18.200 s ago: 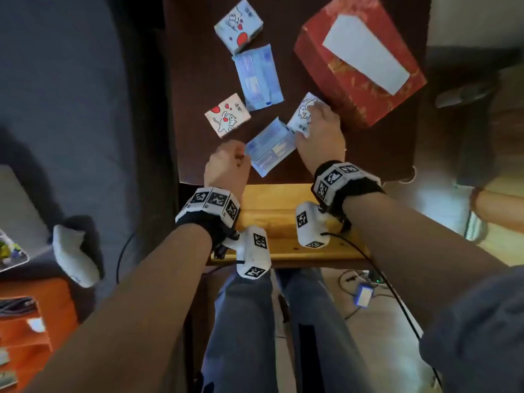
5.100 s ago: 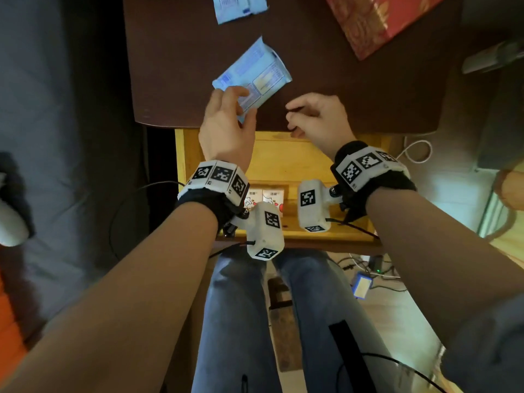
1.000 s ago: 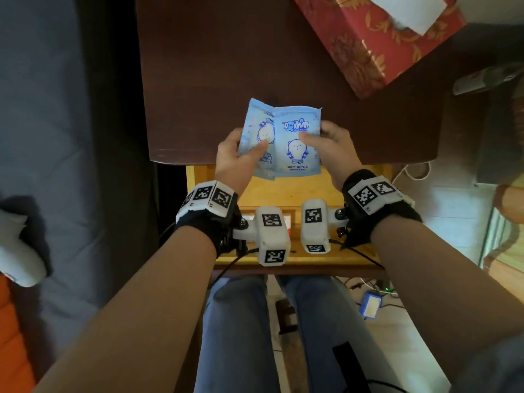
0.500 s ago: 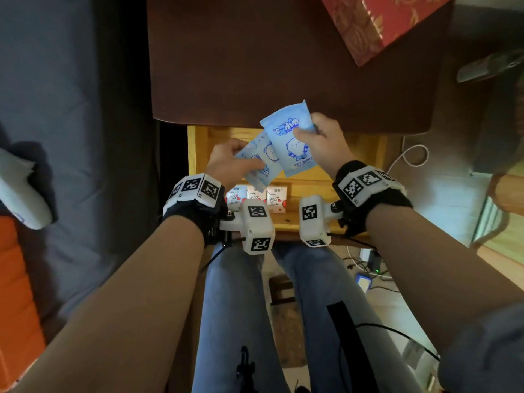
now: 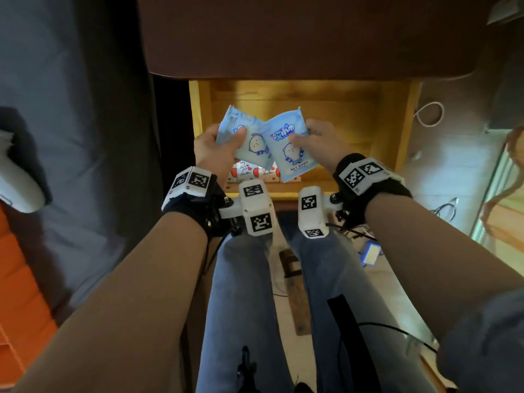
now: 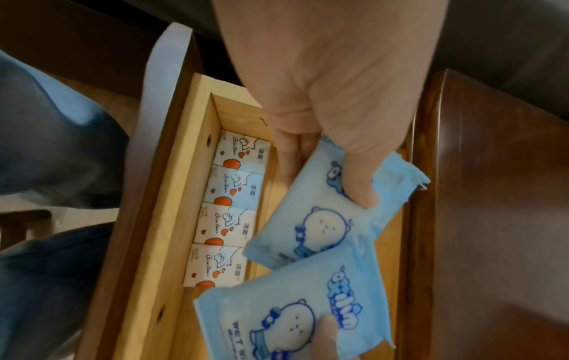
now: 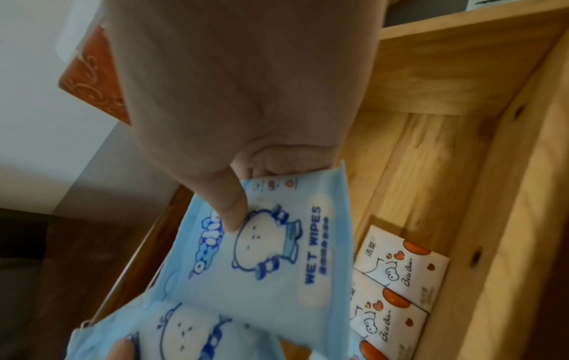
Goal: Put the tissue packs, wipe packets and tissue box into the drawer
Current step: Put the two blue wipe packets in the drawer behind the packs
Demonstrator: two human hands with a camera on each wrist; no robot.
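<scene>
Each hand holds a light-blue wipe packet over the open wooden drawer. My left hand pinches the left wipe packet, thumb on top. My right hand pinches the right wipe packet, which overlaps the left one's edge. Several white tissue packs with red hearts lie in a row along the drawer's front wall. The red tissue box shows only in the right wrist view, up on the table.
The dark brown table top overhangs the back of the drawer. A grey cushion lies to the left. My jeans-clad legs are under the drawer front, and a cable and small blue device lie on the floor at right.
Both hands have carried the two wipe packets from the table edge down over the open drawer. The red tissue box has left the head view.
</scene>
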